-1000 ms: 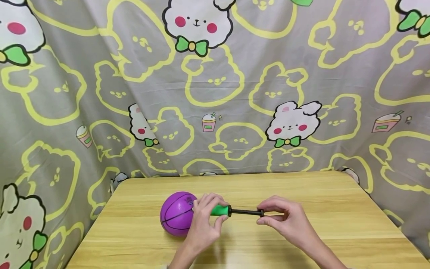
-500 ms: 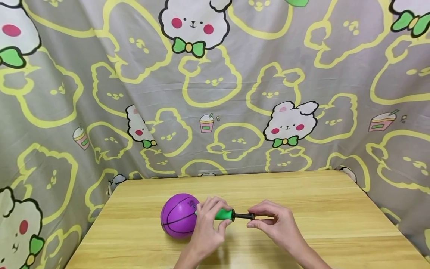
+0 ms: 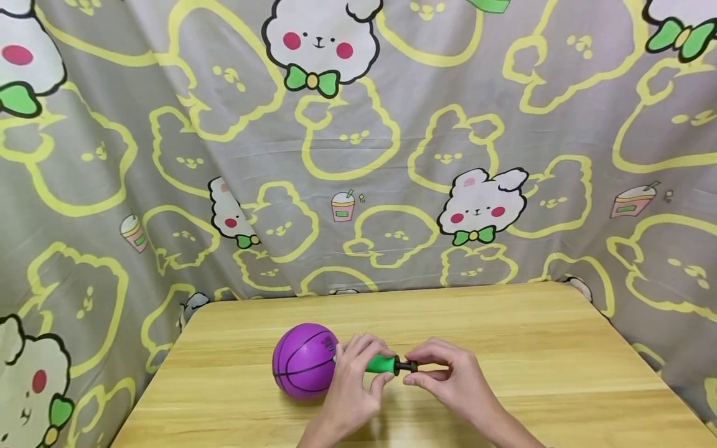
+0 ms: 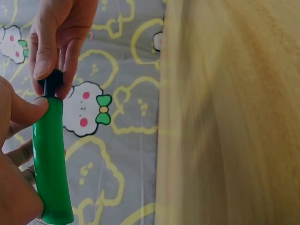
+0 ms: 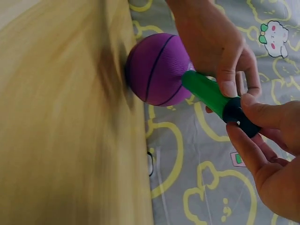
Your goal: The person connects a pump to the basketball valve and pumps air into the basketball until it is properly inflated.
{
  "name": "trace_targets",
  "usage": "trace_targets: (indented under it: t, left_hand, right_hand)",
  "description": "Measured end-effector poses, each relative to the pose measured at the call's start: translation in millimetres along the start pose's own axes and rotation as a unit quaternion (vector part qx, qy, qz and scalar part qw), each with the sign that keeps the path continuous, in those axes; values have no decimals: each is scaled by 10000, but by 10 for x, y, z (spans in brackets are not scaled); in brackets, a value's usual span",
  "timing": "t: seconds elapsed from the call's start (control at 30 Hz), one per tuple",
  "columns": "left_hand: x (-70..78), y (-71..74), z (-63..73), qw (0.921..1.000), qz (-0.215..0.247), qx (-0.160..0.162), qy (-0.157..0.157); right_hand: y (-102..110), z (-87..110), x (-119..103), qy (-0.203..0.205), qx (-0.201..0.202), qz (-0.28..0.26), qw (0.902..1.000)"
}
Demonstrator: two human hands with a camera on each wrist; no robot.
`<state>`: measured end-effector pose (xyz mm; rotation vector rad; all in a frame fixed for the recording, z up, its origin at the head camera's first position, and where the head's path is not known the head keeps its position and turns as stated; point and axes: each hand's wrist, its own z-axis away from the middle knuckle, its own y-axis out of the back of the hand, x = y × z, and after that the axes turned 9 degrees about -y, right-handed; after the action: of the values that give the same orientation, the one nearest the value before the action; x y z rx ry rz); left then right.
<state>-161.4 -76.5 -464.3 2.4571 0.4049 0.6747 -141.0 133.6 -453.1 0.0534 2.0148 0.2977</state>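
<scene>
Pump (image 3: 381, 364) is up over the middle of the table (image 3: 476, 317) in the head view, lying roughly level. Left hand (image 3: 354, 386) is wrapped around the green body, right hand (image 3: 456, 376) is pinching the black knob (image 3: 414, 366) between thumb and fingers, with just a short bit of rod (image 3: 403, 366) showing. Purple ball (image 3: 304, 361) sits on the wood at the pump's far end; can't tell if the tip goes into it. Table's pale yellow wood, grain running sideways, rounded back corners. Grey cloth (image 3: 370, 155) hangs behind it and down both sides, kinda creased, covered in yellow outline critters, bunnies with green bows and little pink cups.

Left wrist view is tipped on its side: wood down the right with a blurry dark streak on it, cloth on the left behind the pump and both hands.

Right wrist view flips that: wood on the left, with a dark smudgy reflection beside the ball, cloth on the right, same two grips.
</scene>
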Motion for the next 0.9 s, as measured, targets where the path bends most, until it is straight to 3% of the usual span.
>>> trace_targets:
  t: [0.3, 0.57, 0.9]
  left_hand:
    - [-34, 37, -27, 9999, 38, -60, -93]
    - [-106, 110, -35, 9997, -64, 149, -173]
    - [-226, 252, -35, 9993, -55, 364, -42]
  right_hand:
    - [110, -21, -89, 24, -416, -11, 9991]
    - [246, -41, -156, -154, -481, 97, 9987]
    - [449, -64, -232, -248, -506, 110, 9984]
